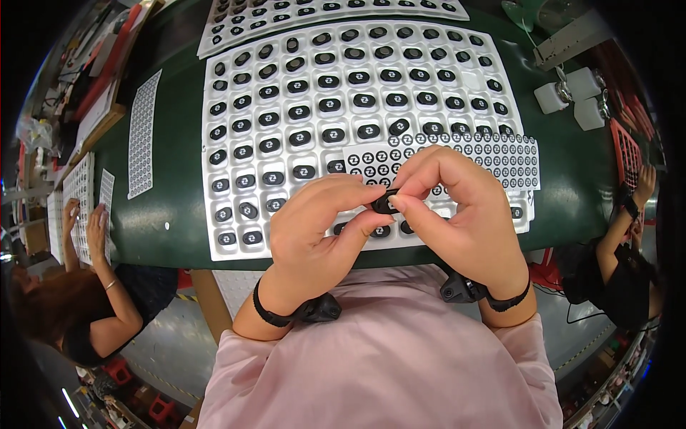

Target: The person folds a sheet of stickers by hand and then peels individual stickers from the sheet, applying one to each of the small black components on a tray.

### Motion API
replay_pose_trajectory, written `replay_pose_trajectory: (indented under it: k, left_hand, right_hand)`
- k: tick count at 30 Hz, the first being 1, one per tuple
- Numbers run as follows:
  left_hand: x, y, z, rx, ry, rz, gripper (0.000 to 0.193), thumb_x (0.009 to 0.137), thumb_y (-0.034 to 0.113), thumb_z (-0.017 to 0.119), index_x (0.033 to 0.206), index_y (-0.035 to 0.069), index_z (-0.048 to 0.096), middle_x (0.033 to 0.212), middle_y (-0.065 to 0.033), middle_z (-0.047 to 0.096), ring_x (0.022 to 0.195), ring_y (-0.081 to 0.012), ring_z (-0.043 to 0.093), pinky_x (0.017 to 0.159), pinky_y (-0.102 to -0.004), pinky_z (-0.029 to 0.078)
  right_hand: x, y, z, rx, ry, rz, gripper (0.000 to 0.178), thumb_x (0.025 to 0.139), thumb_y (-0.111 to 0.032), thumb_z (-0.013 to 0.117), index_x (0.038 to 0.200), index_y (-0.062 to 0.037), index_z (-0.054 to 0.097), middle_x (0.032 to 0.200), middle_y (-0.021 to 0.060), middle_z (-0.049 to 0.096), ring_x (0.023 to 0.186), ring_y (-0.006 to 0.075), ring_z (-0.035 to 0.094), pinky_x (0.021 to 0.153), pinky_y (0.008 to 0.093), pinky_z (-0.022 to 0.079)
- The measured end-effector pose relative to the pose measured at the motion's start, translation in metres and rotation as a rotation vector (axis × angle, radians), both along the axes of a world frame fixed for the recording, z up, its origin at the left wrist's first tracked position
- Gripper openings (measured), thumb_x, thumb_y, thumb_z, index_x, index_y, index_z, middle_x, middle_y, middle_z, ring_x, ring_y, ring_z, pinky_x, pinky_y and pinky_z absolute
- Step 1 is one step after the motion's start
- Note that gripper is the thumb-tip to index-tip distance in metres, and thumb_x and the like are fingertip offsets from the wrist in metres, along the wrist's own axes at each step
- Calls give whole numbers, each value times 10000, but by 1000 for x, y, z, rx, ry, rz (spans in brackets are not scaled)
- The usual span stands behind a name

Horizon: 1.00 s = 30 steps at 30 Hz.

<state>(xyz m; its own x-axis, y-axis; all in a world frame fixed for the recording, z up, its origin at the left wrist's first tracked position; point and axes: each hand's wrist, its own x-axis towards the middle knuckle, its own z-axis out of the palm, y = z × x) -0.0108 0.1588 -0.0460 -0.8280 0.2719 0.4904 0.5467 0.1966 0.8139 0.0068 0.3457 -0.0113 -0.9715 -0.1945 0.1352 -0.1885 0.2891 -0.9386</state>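
Observation:
Between the fingertips of both hands is a small black oval plastic part [384, 204], held above the near side of a white molded tray [221, 248]. My left hand [314, 225] pinches its left end. My right hand [464, 207] grips the other end with thumb and forefinger, hiding much of it. Rows of similar black oval parts sit in the tray's pockets, most with a pale round mark on top. A white sheet of round black stickers [500, 159] lies over the tray's right part, partly behind my right hand.
Another filled tray [336, 14] lies at the far edge. A second sticker sheet [145, 136] rests on the green tabletop [171, 207] at left. White bottles [564, 96] stand at far right. Co-workers sit at left [107, 307] and right [618, 272].

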Motion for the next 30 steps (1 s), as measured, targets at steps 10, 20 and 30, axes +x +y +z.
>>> replay_pose_trajectory:
  k: [10, 20, 30]
  left_hand:
    - [-4, 2, 2, 6, 114, -20, 268, 686, 19, 799, 931, 8, 690, 850, -123, 690, 787, -261, 671, 702, -325, 532]
    - [-2, 7, 5, -26, -71, -100, 283, 723, -25, 774, 981, -25, 657, 938, -136, 682, 859, -221, 652, 774, -300, 504]
    - [-22, 7, -8, -426, 77, -9, 478, 720, 106, 778, 1150, 27, 585, 1059, -122, 619, 987, -310, 576, 854, -395, 443]
  right_hand:
    - [-7, 6, 3, -354, -468, 74, 72, 884, 1, 628, 941, 7, 584, 903, 23, 617, 830, 68, 571, 714, 231, 469]
    - [-6, 22, 12, 148, -98, 132, 224, 784, 2, 701, 998, 16, 638, 924, 76, 655, 797, 139, 622, 724, 259, 492]
    - [-57, 92, 12, 616, 83, 47, 195, 763, -67, 712, 931, -12, 630, 860, 63, 619, 790, 177, 576, 728, 290, 474]
